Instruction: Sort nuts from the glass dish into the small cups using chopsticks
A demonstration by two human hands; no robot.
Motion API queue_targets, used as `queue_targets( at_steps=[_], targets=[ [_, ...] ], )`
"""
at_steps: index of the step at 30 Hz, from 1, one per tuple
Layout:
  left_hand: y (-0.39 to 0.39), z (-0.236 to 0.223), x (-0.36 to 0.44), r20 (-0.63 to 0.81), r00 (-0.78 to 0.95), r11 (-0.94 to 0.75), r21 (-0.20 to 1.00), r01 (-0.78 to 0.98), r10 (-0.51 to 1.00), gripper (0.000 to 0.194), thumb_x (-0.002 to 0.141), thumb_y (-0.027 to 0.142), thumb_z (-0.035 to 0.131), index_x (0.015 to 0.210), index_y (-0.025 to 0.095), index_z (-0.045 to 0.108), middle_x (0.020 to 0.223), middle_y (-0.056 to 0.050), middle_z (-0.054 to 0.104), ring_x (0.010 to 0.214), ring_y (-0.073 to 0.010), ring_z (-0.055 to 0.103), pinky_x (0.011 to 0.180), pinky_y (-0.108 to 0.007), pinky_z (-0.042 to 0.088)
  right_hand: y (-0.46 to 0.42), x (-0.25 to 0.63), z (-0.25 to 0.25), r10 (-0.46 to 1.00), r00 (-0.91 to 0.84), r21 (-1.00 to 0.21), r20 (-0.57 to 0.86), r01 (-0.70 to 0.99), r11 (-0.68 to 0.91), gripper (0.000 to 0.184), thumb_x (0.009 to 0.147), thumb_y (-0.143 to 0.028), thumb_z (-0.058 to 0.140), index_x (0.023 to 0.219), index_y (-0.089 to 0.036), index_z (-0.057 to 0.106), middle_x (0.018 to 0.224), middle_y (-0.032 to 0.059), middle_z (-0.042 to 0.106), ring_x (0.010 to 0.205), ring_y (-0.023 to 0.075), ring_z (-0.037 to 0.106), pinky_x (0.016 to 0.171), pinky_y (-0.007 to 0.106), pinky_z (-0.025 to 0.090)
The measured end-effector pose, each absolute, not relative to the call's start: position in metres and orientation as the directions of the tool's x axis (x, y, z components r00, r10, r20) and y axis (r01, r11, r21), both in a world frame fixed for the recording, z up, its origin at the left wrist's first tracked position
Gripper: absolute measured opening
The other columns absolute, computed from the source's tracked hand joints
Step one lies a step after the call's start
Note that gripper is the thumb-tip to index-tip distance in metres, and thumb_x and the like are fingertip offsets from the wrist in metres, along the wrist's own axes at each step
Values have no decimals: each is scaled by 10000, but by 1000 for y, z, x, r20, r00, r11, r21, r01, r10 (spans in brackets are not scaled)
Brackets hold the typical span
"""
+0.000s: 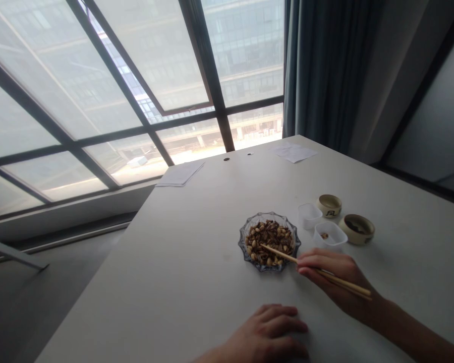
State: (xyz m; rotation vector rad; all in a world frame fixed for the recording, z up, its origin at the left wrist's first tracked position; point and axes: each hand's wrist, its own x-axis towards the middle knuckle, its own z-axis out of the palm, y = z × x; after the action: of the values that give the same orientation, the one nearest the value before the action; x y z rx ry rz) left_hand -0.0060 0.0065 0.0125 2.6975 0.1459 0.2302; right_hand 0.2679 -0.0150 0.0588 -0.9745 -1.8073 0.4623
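Note:
My right hand (335,275) is closed around a pair of wooden chopsticks (350,286). Their tips reach into a scalloped glass bowl (243,248) filled with a mix of nuts and seeds (270,239). Whether anything is pinched at the tips is too small to tell. Nearer to me, my left hand (267,333) lies on the table, fingers stretched out, holding nothing. Just beyond the right hand stands a clear plastic container (336,237) with a few small bits inside. Beside it is another clear plastic container (310,216), whose contents I cannot make out.
Two beige ceramic bowls stand to the right: one holding dark pieces (365,237), one farther back (329,205). Papers (179,174) lie at the white table's (166,282) far left edge, and another sheet (293,152) at the far end. Windows and a blue curtain (321,75) rise behind.

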Motion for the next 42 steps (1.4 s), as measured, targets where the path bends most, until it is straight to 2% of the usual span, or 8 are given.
queue_targets(
  at_steps=[8,13,17,19,24,30,36,42],
  targets=[
    [6,10,-6,192,973,-899,436,34,130,208,1123,341,558,1267,233,660,1483,-33,658,1501,-197,476,1283,-305,316,-18,265,68,813,-206,-756,544,299,582,179,1050,-223,594,984,-211,760,939,57,759,862,182,734,776,264,577],
    [4,10,-5,193,970,-901,431,52,148,189,1099,349,610,1241,241,673,1464,-30,672,1489,-202,494,1275,-309,337,-14,269,61,833,-137,-748,536,381,544,115,1031,-224,639,1024,-235,753,977,39,769,876,179,731,795,264,572],
    [4,10,-5,207,967,-898,439,41,146,204,1116,361,573,1250,240,668,1470,-28,667,1489,-198,492,1277,-308,328,-11,279,62,831,-73,-717,552,467,517,90,1003,-235,692,1043,-263,768,1046,35,791,947,205,746,860,292,568],
    [5,11,-4,207,968,-894,446,36,142,211,1122,361,558,1258,240,664,1477,-30,662,1491,-198,489,1278,-311,326,-10,282,68,847,-23,-735,531,486,474,60,985,-265,725,1006,-263,781,1028,34,798,914,206,750,831,291,574],
    [5,14,-5,200,971,-895,446,29,132,213,1106,352,593,1274,236,656,1484,-40,659,1495,-212,488,1278,-322,340,-6,277,92,903,17,-808,429,455,375,247,1034,-358,653,860,-232,774,799,19,767,694,162,705,650,259,538],
    [5,13,-6,189,973,-899,436,38,133,211,1102,332,604,1287,239,649,1494,-38,652,1496,-218,490,1281,-334,339,3,265,125,950,-167,-802,262,511,311,380,1053,-428,593,778,-209,738,748,14,746,694,156,694,655,261,494],
    [4,13,-5,201,970,-906,421,40,136,201,1072,301,662,1263,238,661,1473,-34,671,1486,-203,507,1279,-315,344,16,261,159,991,-77,-729,110,671,133,452,1030,-456,557,678,-198,675,601,9,701,547,153,645,527,275,421],
    [6,9,-7,229,966,-914,406,22,124,262,1094,382,606,1293,217,646,1477,-39,669,1488,-201,501,1281,-306,335,42,238,160,988,-153,-820,30,562,112,404,1001,-451,596,720,-181,701,632,17,716,592,170,673,541,259,446]
  ],
)
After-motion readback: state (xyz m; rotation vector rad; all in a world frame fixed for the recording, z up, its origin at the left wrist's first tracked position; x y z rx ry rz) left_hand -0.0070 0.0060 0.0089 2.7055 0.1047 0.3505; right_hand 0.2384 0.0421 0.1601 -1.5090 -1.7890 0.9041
